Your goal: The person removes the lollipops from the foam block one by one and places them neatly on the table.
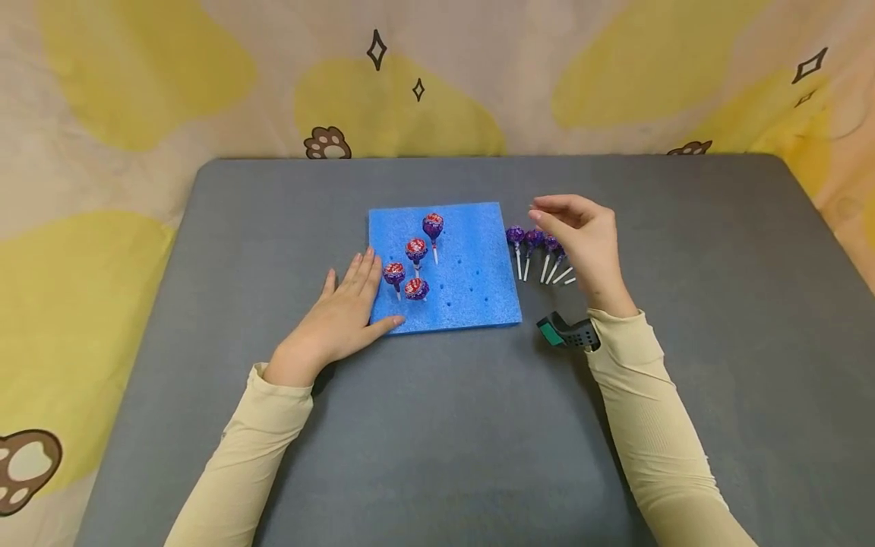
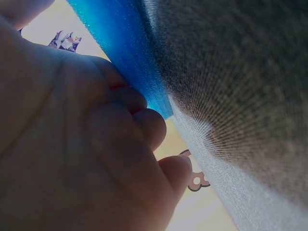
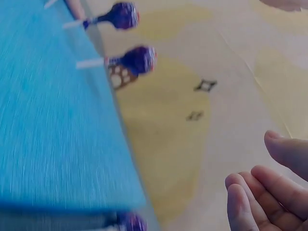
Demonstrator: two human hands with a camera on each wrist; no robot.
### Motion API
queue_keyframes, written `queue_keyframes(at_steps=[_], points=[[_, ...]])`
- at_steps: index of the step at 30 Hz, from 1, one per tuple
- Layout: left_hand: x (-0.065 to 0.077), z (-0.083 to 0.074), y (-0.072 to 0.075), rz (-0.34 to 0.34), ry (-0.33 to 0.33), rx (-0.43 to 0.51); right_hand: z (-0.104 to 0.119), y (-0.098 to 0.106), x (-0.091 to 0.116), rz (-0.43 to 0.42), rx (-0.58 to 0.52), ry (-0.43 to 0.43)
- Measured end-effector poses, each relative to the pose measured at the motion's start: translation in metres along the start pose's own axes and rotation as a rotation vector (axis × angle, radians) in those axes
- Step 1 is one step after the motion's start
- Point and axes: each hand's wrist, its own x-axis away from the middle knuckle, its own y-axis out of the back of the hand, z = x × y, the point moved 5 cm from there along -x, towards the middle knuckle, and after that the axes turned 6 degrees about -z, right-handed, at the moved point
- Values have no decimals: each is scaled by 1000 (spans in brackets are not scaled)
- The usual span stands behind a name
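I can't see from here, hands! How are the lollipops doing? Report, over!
Left hand on the blue board's edge. Right hand raised, empty. Four lollipops standing in the board, loose ones beside it. Nothing blocking the visible bare holes.

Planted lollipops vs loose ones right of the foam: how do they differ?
Pose: the planted lollipops stand stick-down in the blue foam block; the loose lollipops lie on the table.
Look: from the head view, planted ones show red-and-white tops, loose ones mostly purple wrapper.
Shared: round, purple-wrapped heads on white sticks.
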Motion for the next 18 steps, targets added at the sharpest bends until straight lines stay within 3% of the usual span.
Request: queue_keyframes(at_steps=[10,18], points=[[0,-1,0,-1,2,-6,0,-50,0,82,15,-10],[2,-2,2,-14,4,-2,-1,-76,0,140,85,18]])
